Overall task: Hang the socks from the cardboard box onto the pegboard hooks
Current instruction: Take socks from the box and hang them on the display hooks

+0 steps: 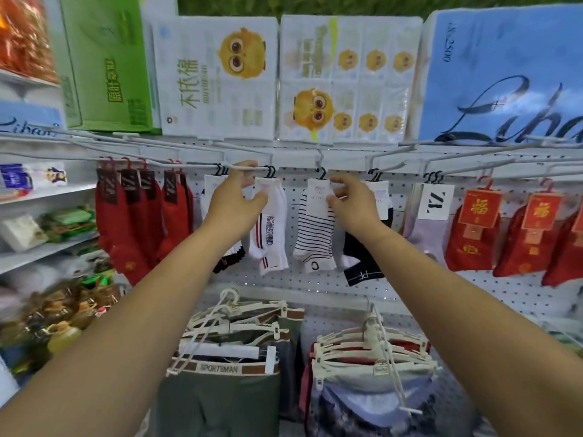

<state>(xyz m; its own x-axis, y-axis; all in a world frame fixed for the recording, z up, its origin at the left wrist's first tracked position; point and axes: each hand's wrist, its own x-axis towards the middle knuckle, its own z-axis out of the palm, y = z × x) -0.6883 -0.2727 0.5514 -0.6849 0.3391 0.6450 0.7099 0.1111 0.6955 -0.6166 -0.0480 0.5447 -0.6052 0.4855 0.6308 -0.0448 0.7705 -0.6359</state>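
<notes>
Socks hang in a row from wire hooks on a pegboard, each on a small black hanger. In the head view, the left hand is raised to one hook, its index finger on the wire, its other fingers curled and its thumb against the top of a white sock with lettering down the side. The right hand pinches the paper label of a striped sock that hangs from the next hook. Red socks hang at the far left and red packets at the right. Tissue packs sit on the shelf above, and folded clothes on hangers lie below.
</notes>
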